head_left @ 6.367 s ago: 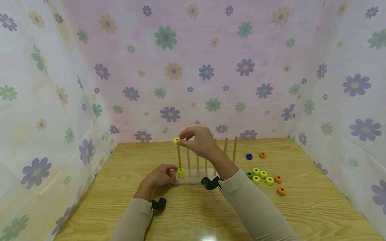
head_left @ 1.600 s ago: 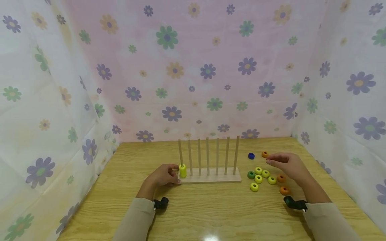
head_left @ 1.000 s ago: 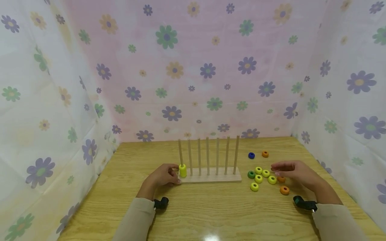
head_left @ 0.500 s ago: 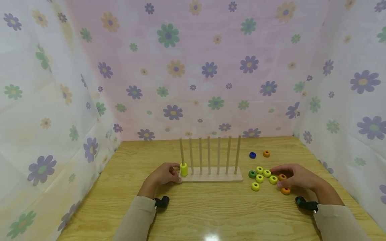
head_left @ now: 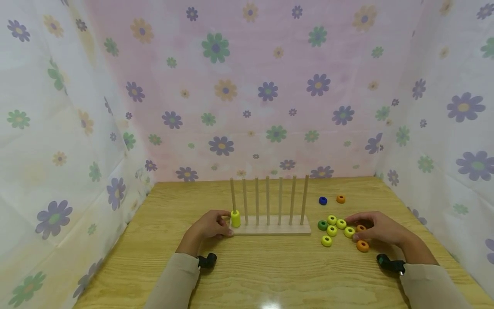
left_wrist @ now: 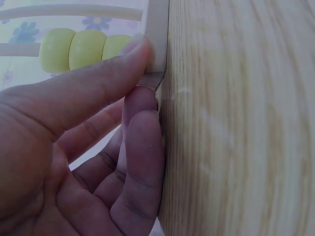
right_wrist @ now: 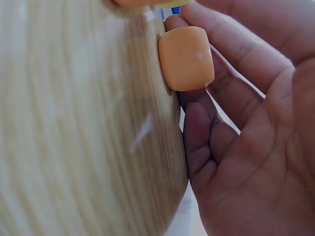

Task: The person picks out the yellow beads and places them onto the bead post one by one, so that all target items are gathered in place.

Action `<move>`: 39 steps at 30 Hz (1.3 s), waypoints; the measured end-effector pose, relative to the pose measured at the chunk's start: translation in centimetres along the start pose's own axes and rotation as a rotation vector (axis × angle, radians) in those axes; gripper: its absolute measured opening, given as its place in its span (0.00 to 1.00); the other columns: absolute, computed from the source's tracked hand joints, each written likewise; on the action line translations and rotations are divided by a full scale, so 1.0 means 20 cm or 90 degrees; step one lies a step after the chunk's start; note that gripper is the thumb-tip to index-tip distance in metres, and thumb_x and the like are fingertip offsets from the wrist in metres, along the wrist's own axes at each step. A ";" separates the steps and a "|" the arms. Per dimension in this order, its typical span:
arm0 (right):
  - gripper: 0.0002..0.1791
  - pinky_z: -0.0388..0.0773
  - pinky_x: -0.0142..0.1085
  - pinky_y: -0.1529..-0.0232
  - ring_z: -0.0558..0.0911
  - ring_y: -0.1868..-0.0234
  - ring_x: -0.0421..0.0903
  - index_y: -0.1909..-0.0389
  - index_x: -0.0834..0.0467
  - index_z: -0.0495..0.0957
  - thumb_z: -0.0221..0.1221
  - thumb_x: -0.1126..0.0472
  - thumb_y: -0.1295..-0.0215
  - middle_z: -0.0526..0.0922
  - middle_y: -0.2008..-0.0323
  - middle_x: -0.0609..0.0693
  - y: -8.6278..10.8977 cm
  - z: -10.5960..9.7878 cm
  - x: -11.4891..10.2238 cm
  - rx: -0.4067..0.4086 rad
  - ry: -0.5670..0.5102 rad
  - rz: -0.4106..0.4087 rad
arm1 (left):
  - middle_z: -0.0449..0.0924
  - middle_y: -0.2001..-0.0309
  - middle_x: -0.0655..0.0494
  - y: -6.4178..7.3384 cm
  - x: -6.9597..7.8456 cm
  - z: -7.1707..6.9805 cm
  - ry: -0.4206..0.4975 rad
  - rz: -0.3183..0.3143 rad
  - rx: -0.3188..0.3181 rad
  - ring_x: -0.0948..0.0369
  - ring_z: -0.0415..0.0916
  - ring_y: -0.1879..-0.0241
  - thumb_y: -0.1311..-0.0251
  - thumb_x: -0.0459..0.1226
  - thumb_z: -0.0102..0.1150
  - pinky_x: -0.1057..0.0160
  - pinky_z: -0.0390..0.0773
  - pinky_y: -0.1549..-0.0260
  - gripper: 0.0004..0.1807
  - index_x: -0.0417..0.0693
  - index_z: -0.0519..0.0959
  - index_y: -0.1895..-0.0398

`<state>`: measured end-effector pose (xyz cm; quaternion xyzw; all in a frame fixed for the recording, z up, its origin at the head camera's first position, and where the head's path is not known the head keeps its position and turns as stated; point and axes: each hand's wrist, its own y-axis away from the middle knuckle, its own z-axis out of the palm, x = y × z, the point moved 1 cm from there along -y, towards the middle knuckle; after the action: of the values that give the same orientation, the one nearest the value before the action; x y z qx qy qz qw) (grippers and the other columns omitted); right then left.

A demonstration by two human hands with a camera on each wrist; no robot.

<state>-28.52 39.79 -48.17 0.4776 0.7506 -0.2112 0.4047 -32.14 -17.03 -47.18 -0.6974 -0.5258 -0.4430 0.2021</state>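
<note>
A wooden peg stand (head_left: 270, 225) with several upright rods stands mid-table. Three yellow beads (head_left: 235, 219) are stacked on its leftmost rod. My left hand (head_left: 210, 224) grips the stand's left end; in the left wrist view the thumb lies against the base edge beside the stack. On the right, my right hand (head_left: 380, 229) arches low over the loose beads, thumb and forefinger spread apart. An orange bead (head_left: 360, 228) sits in that gap, partly hidden. In the right wrist view an orange bead (right_wrist: 187, 59) rests right by the curved fingers. A yellow bead (head_left: 349, 232) lies near the thumb.
More yellow beads (head_left: 332, 220) and a green bead (head_left: 322, 225) cluster left of my right hand. Farther back lie a blue bead (head_left: 323, 201) and another orange bead (head_left: 341, 199). One orange bead (head_left: 362, 246) is nearer me. Flowered cloth (head_left: 270, 128) walls in the wooden table (head_left: 251, 274).
A third yellow bead now sits on the left rod. My right hand went from that rod to the rear orange bead, then back toward me among the beads. The nearest orange bead shifted slightly left.
</note>
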 end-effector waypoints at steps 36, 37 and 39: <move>0.25 0.80 0.33 0.56 0.82 0.54 0.37 0.37 0.59 0.80 0.68 0.54 0.31 0.84 0.45 0.56 -0.04 0.03 -0.02 0.039 0.060 0.001 | 0.79 0.61 0.49 0.01 0.01 0.00 0.005 -0.009 -0.004 0.58 0.78 0.69 0.44 0.35 0.78 0.62 0.81 0.70 0.42 0.42 0.71 0.26; 0.25 0.80 0.33 0.57 0.82 0.54 0.37 0.37 0.60 0.81 0.68 0.54 0.31 0.84 0.45 0.56 -0.04 0.03 -0.03 0.040 0.062 -0.001 | 0.79 0.61 0.49 0.01 0.01 0.00 0.005 -0.009 -0.004 0.58 0.78 0.69 0.44 0.35 0.78 0.62 0.81 0.70 0.42 0.42 0.70 0.26; 0.25 0.80 0.33 0.58 0.82 0.55 0.38 0.38 0.60 0.81 0.69 0.55 0.32 0.84 0.46 0.56 -0.04 0.03 -0.04 0.043 0.062 0.000 | 0.79 0.61 0.49 0.01 0.01 0.00 0.005 -0.008 -0.004 0.58 0.78 0.69 0.43 0.35 0.78 0.62 0.81 0.70 0.42 0.42 0.70 0.25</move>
<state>-28.82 38.54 -48.06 0.5009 0.7619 -0.2126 0.3514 -31.99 -17.05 -46.96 -0.6932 -0.5277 -0.4487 0.1990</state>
